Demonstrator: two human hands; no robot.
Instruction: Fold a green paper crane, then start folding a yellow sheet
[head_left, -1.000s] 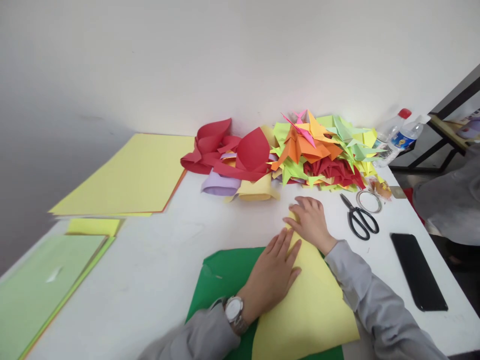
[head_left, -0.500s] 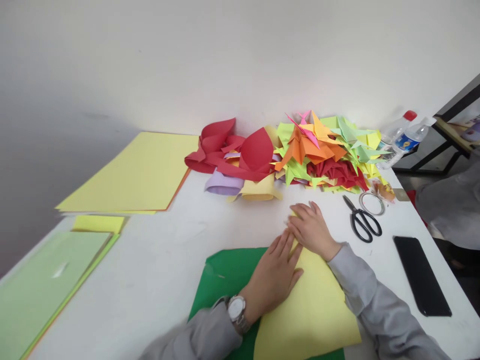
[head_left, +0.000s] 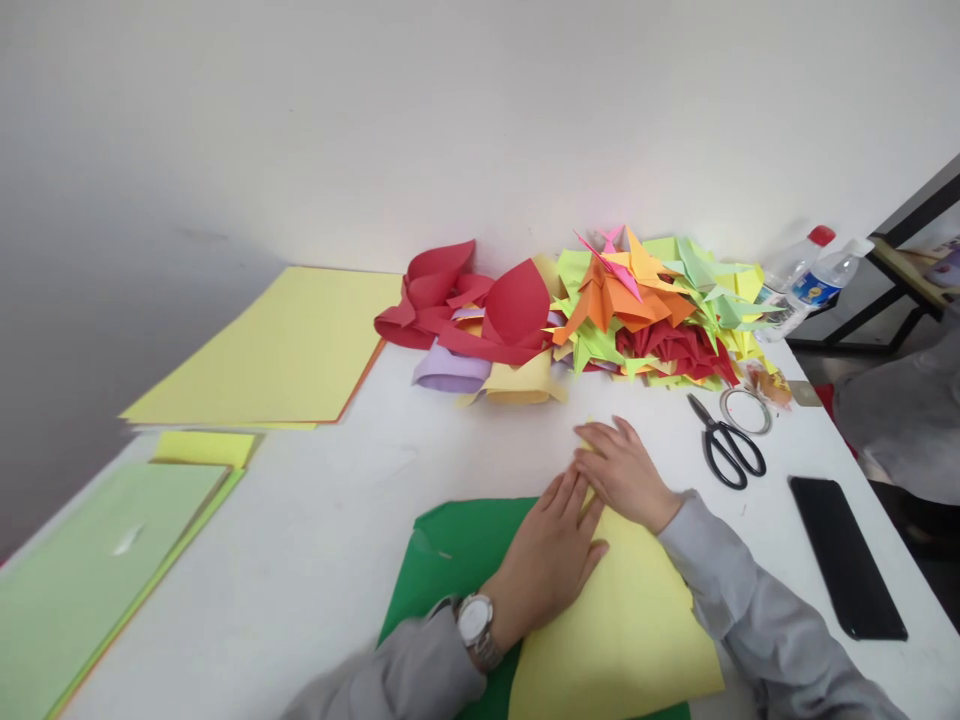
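Both hands press on a pale yellow sheet of paper [head_left: 637, 620], which lies partly over a green sheet [head_left: 465, 545] on the white table. My left hand [head_left: 551, 555], with a watch at the wrist, rests flat along the sheet's left edge, fingers stretched toward its far corner. Lying over that far corner is my right hand [head_left: 622, 475], its fingers extended and pointing left, touching the left fingertips. The hands cover most of the corner, so I cannot tell how the paper is folded there.
Black-handled scissors [head_left: 727, 445], a tape roll [head_left: 746, 410] and a black phone [head_left: 847, 555] lie on the right. Along the wall are red paper shapes [head_left: 514, 305], a heap of folded paper [head_left: 630, 300] and plastic bottles [head_left: 814, 285]. Yellow sheets [head_left: 277, 345] and green sheets [head_left: 112, 560] lie left.
The view has shifted very slightly. My right hand has slid a little nearer along the yellow sheet's far corner; my left hand stays pressed in place.
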